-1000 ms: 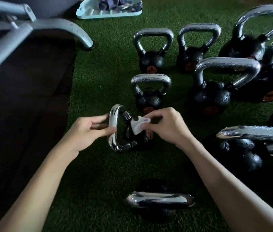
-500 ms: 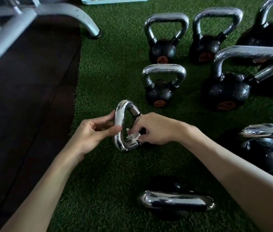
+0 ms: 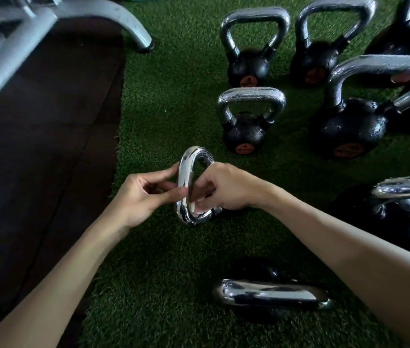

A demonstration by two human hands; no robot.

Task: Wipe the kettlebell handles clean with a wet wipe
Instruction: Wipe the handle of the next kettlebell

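The left hand (image 3: 146,197) is pinching the chrome handle (image 3: 185,177), its grip narrow on the bar. The right hand (image 3: 229,189) is reaching through the loop, its grip holding a white wipe (image 3: 196,208) against the inside. The handle is sitting on turf (image 3: 173,96), just in front of an upright kettlebell (image 3: 246,129).

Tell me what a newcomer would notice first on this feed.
In the centre of the frame, the left hand pinches a shiny chrome kettlebell handle. The right hand reaches through its loop and presses a wet wipe against the inside. Behind them, black kettlebells stand upright on the green turf.
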